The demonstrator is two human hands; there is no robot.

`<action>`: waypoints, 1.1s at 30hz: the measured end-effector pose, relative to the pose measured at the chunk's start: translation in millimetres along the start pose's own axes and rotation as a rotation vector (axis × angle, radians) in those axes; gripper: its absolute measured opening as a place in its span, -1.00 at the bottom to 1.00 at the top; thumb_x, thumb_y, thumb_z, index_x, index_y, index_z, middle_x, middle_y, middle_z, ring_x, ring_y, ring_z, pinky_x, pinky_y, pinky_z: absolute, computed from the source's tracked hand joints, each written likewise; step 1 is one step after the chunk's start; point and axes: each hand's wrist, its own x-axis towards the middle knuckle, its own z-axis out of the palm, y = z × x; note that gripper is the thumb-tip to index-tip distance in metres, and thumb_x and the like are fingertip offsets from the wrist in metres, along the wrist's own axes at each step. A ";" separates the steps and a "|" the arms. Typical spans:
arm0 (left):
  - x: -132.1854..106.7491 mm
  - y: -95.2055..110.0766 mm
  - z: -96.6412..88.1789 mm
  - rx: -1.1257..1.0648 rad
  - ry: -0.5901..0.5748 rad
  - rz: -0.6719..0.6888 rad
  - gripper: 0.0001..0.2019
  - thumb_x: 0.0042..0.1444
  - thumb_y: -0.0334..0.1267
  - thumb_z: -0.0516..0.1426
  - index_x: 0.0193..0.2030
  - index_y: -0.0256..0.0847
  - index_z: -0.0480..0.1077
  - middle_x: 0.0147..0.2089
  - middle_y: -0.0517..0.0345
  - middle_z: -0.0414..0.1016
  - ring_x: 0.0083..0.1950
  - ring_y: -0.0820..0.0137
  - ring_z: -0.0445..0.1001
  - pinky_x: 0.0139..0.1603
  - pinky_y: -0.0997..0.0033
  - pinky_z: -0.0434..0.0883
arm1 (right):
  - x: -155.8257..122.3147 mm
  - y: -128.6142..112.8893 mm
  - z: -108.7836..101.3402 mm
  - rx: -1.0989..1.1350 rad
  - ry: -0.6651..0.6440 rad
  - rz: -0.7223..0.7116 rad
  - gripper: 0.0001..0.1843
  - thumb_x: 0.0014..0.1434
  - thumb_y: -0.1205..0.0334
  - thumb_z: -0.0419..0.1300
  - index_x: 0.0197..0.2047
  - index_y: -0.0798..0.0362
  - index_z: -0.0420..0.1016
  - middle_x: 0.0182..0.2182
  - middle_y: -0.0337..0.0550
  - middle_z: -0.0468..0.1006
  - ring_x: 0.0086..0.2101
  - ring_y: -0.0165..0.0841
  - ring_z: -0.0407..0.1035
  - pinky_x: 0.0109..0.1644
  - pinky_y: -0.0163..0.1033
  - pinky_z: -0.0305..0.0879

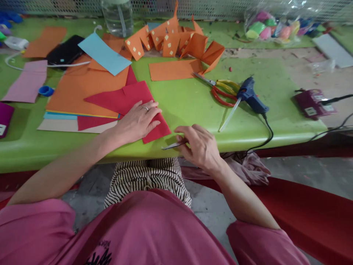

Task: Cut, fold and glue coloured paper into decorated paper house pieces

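Note:
My left hand [138, 120] lies flat on a folded red paper sheet [129, 99] near the front edge of the green table [187, 106], fingers stretched out, a ring on one finger. My right hand [200, 145] is closed around a thin metal blade-like tool [172, 145] at the table's front edge, just right of the red paper. The tool's tip points left toward the paper's corner.
Orange sheets [82, 88], a blue strip [104, 55] and folded orange paper pieces [176, 40] lie behind. Scissors [220, 90] and a blue glue gun [252, 97] rest to the right, its cord hanging off the edge. A phone [64, 51] and a jar [117, 16] stand at the back.

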 end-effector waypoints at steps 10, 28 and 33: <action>-1.8 -0.8 4.6 -0.005 0.037 0.028 -0.62 0.45 -0.12 -0.08 0.25 -0.28 0.24 0.40 -0.25 0.29 0.45 0.05 0.26 0.43 -0.16 0.18 | 8.1 6.5 9.8 -0.186 -0.190 -0.046 -0.44 0.40 -0.20 0.02 0.23 -0.09 0.55 -0.52 -0.14 0.60 -0.41 -0.30 0.37 -0.31 -0.17 0.15; 3.2 2.5 2.6 0.025 -0.051 -0.023 -0.56 0.44 -0.13 -0.04 0.31 -0.36 0.23 0.45 -0.31 0.22 0.50 0.04 0.18 0.47 -0.14 0.11 | -19.5 -10.9 -12.2 0.105 -0.209 0.266 -0.57 0.37 -0.11 0.07 0.09 0.03 0.40 -0.52 -0.24 0.54 -0.57 -0.39 0.31 -0.47 -0.26 0.12; -5.2 17.8 -13.2 0.003 -0.146 -0.038 -0.38 0.42 0.11 -0.10 0.35 -0.39 0.23 0.50 -0.32 0.13 0.53 0.02 0.09 0.51 -0.09 0.04 | -38.9 -26.1 -20.4 0.455 -0.209 0.504 -0.74 0.42 0.03 -0.01 -0.27 -0.03 0.25 -0.55 -0.34 0.33 -0.56 -0.45 0.21 -0.45 -0.29 0.14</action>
